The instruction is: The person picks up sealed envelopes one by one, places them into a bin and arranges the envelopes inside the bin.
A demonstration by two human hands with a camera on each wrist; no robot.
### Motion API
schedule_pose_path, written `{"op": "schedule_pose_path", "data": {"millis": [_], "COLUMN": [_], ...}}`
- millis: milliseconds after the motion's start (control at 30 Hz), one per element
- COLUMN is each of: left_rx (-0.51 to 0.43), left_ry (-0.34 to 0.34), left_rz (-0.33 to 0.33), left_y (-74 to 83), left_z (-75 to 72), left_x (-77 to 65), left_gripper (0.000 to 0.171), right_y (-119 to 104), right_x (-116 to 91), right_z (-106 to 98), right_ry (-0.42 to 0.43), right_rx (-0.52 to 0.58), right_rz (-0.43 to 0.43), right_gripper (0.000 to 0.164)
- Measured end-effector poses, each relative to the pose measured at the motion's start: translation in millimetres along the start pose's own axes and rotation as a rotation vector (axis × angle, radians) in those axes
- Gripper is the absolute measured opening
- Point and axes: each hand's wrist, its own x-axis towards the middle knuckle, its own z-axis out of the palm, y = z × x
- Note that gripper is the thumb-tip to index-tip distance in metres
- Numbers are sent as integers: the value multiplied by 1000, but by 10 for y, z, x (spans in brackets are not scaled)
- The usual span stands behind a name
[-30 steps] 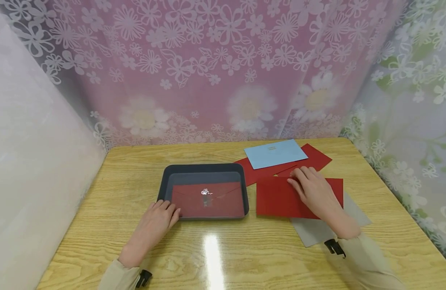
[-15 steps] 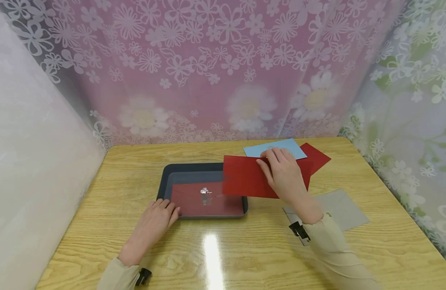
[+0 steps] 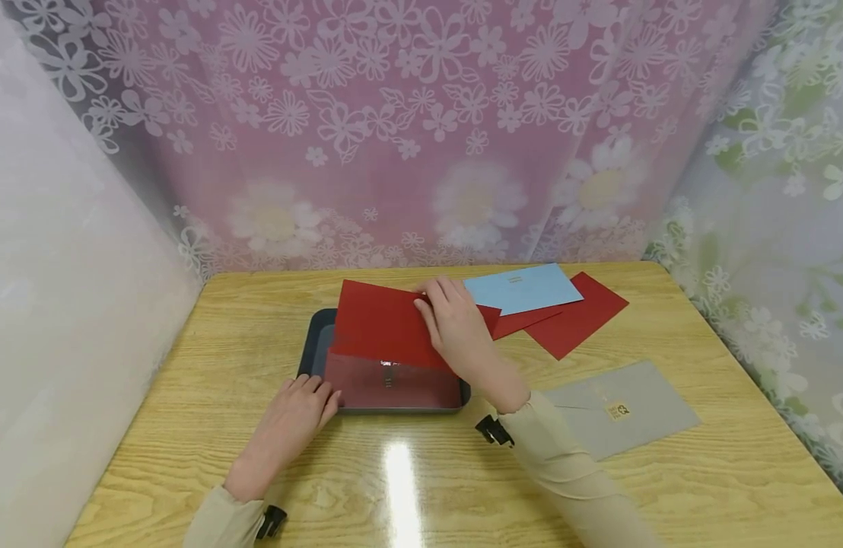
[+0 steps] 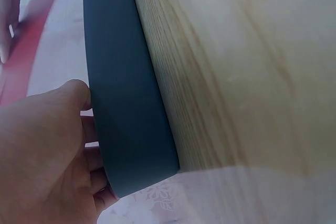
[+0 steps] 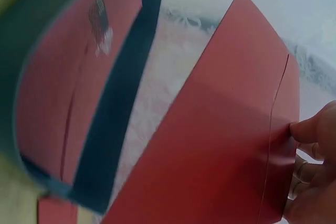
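Note:
My right hand [image 3: 460, 333] pinches a bright red envelope [image 3: 383, 323] by its far long edge. It hangs tilted over the dark grey tray [image 3: 316, 335]. In the right wrist view thumb and fingers grip the flap side of this envelope [image 5: 220, 119], apart from the tray [image 5: 118, 108]. Inside the tray lies a darker red envelope [image 3: 394, 390] with a silver print, partly covered by the held one. My left hand [image 3: 284, 415] holds the tray's near left corner. The left wrist view shows its thumb at the tray's rim [image 4: 123, 93] and fingers curled around the end.
Behind the right arm lie a light blue envelope [image 3: 531, 289] and red envelopes [image 3: 579, 323], overlapping. A grey envelope [image 3: 627, 411] with a gold mark rests on the wooden table [image 3: 326, 487] at right. Flowered cloth [image 3: 394, 152] stands behind.
My right hand has lifted the bright red envelope off the grey one and carried it left, over the tray. My left hand has stayed at the tray corner.

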Motion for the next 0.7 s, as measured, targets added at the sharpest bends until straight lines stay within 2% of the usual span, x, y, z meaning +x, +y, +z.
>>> {"op": "schedule_pose_path", "data": {"millis": [200,300,467,567,700], "left_rx": [5,5,1,3,3], "left_ry": [30,51,48,36,24], "left_rz": [34,43,25,12,4], "left_y": [-6,-16,-19,-11,-8], "left_z": [-6,5,20,20,20], "left_x": [-3,3,11,9,7], "left_gripper": [28,26,24,25,26], "right_y": [-39,-23,2,15,31], "right_x": [-10,-49,-130,-176,-222], "right_z": [294,387,449,475,507], "right_ry": [-104,-205,-428,-519,-589], "right_rx": [-9,-46,-137,-175,-188], "right_rz": [-11,-8,28,34,37], "right_gripper": [17,27,55,57,57]}}
